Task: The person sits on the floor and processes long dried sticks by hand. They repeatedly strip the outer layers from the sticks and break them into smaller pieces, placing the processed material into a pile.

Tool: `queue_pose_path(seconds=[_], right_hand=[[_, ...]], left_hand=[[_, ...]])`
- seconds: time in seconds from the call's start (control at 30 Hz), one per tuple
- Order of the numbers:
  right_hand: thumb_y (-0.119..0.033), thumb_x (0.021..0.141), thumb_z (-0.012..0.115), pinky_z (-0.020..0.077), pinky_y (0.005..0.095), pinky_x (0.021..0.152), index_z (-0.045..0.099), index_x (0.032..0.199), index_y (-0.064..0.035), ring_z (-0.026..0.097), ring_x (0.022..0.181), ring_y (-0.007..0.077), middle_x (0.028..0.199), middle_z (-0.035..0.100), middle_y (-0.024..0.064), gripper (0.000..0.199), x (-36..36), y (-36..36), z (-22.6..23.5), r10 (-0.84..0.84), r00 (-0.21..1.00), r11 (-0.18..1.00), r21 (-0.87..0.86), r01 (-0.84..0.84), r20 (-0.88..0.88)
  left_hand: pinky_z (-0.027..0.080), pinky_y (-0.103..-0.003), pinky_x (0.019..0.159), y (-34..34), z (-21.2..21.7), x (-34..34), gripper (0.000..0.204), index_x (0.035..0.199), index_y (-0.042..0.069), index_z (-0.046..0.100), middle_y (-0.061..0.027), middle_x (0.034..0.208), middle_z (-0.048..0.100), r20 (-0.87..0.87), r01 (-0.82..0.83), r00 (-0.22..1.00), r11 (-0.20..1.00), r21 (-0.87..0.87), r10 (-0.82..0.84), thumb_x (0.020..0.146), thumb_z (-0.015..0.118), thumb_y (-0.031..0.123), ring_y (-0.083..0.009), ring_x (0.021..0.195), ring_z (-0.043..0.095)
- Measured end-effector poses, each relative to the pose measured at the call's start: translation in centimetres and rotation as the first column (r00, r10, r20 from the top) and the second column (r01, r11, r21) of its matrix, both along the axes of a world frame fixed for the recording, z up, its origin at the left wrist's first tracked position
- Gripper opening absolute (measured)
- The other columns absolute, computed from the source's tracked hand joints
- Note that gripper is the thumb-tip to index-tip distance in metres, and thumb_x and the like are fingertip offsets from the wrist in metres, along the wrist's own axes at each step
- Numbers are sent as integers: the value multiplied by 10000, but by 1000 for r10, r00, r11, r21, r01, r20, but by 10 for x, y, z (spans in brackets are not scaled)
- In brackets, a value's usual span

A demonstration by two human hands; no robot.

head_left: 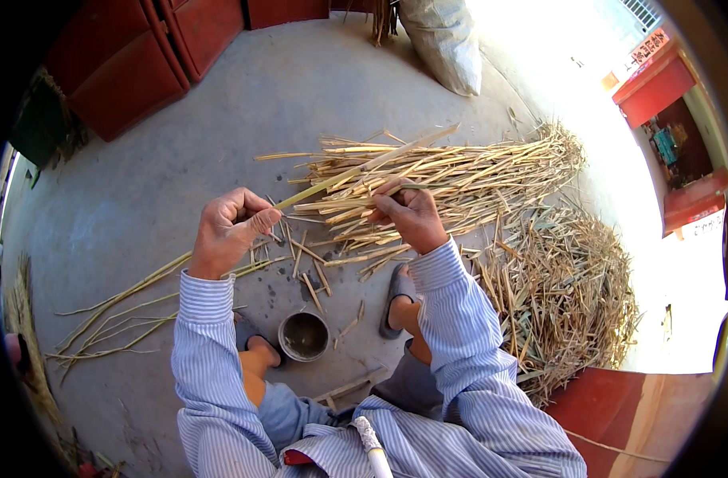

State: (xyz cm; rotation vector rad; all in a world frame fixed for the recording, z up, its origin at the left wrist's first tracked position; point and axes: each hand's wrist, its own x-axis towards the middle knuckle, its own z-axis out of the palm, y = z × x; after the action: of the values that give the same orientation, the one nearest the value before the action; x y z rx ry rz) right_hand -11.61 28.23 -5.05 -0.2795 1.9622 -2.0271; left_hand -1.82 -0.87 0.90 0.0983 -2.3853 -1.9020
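- Two hands work one long pale-green split reed stalk [356, 171]: I see my left hand [230, 231] clenched around its lower part, my right hand [412, 213] pinching a thin strip just beside it.
- From my left fist the stalk slants up and right over the bundle of dry yellow reeds [459, 171].
- A small round grey metal bowl [304, 335] sits between my feet, with a loose heap of straw husks [563, 295] to my right.

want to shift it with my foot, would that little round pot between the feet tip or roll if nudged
The round pot looks squat and wide-mouthed, standing upright on the concrete floor, so it would probably slide rather than tip. If knocked onto its side, its round wall would likely let it roll. Its weight cannot be judged.
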Motion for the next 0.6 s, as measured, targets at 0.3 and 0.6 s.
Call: queue_pose_path(seconds=[0.3,0.6], right_hand=[[-159,977,548,581,279,793,497,1228,18,629,1046,207,1162,616,154,310,-45,90,-14,-413,716,448,-559,698,564],[-153,956,592,561,299,833,571,1181,3,665,998,210,1104,671,148,275,-4,-19,15,12,1000,862,-507,-11,-1]], left_hand=[[410,-252,541,-3,-27,-1,232,800,0,632,-9,671,610,-101,-7,995,982,-188,-12,834,755,194,-71,605,499],[461,-236,588,5,-47,0,233,831,7,631,-32,700,631,2,67,998,996,-67,-67,869,726,216,-74,644,570]])
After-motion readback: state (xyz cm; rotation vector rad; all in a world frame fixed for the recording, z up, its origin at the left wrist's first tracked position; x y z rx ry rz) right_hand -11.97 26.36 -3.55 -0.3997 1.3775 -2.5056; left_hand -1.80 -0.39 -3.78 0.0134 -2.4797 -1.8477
